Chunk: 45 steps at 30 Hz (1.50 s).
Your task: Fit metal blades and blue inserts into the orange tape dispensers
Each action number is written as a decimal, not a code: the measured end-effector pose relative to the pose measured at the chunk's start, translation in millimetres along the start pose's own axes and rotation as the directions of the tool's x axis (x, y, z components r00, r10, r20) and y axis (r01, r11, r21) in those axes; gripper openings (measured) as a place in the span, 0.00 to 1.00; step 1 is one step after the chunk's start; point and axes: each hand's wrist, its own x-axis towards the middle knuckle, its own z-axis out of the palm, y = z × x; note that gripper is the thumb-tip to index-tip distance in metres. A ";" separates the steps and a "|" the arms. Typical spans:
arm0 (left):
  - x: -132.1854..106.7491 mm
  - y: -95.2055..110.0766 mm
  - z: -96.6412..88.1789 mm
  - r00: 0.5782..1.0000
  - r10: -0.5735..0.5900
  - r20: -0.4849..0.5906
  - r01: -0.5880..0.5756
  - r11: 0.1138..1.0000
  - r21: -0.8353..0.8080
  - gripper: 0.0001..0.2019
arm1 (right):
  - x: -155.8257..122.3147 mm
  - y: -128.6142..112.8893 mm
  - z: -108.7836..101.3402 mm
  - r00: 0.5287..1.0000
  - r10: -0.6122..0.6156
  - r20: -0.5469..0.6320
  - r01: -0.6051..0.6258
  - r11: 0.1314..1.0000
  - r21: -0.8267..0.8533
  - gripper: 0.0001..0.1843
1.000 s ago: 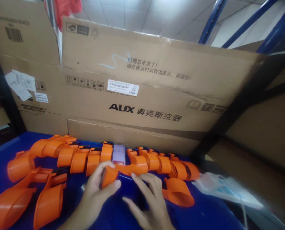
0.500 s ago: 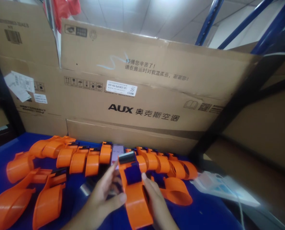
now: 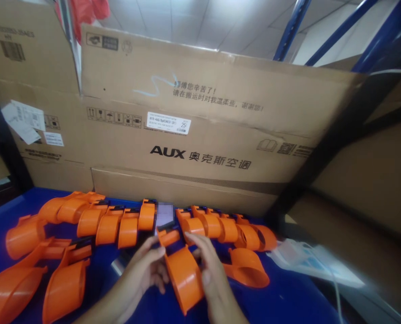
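Observation:
Both my hands hold one orange tape dispenser (image 3: 183, 274) above the blue table (image 3: 281, 297). My left hand (image 3: 146, 272) grips its left side with curled fingers. My right hand (image 3: 212, 279) clasps its right side, thumb pressed on the body. The dispenser's narrow end points away from me, toward a row of orange dispensers (image 3: 217, 227) lined up along the back. A second row of orange dispensers (image 3: 119, 222) runs to the left of it.
Large cardboard boxes (image 3: 200, 135) printed AUX stand upright behind the table. More orange dispenser shells (image 3: 34, 279) lie at the left. One loose orange shell (image 3: 245, 267) sits right of my hands. A clear plastic bag (image 3: 308, 261) lies at the right edge, near blue shelf posts (image 3: 290, 29).
The dispenser was lifted off the table and stood on end, then turned and lowered so its rounded body faces me. Both hands shifted their grip on it.

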 end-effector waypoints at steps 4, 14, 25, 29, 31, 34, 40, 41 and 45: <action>-2.2 1.8 1.9 1.000 -0.008 -0.015 0.008 1.000 0.025 0.19 | -7.5 -3.2 -3.1 0.978 -0.109 0.177 0.113 0.994 -0.012 0.48; -6.0 -0.7 -8.6 0.999 -0.020 -0.043 0.035 0.920 0.390 0.32 | -2.7 -10.0 -12.4 0.982 -0.035 0.186 0.043 0.998 -0.037 0.42; 6.9 -7.1 -30.1 0.998 0.048 -0.034 -0.009 0.694 0.720 0.35 | -1.2 -3.6 -19.2 0.974 0.030 0.226 0.024 0.972 -0.234 0.39; 3.9 -6.8 -28.2 0.998 0.047 -0.048 0.009 0.614 0.789 0.35 | 1.4 -5.4 -16.1 0.967 0.038 0.253 0.033 0.962 -0.270 0.41; 2.0 -5.2 -25.8 0.996 0.065 -0.068 0.016 0.587 0.810 0.35 | 1.8 -5.2 -13.8 0.963 0.040 0.265 0.035 0.962 -0.272 0.41; -0.6 -1.8 -22.4 0.991 0.094 -0.091 0.022 0.565 0.825 0.34 | 0.4 -2.5 -9.2 0.959 0.054 0.280 0.030 0.958 -0.286 0.44; -6.8 5.7 -18.5 0.985 0.164 -0.060 -0.028 0.488 0.872 0.30 | -2.2 2.1 -1.7 0.941 0.097 0.323 0.017 0.942 -0.335 0.48; -7.3 6.3 -18.6 0.981 0.182 -0.063 -0.031 0.470 0.882 0.29 | -2.3 2.1 -1.2 0.940 0.100 0.326 0.020 0.938 -0.347 0.49; -5.7 7.2 -22.0 0.974 0.216 -0.076 -0.020 0.411 0.912 0.28 | -4.1 2.9 -0.2 0.940 0.109 0.324 0.031 0.916 -0.399 0.55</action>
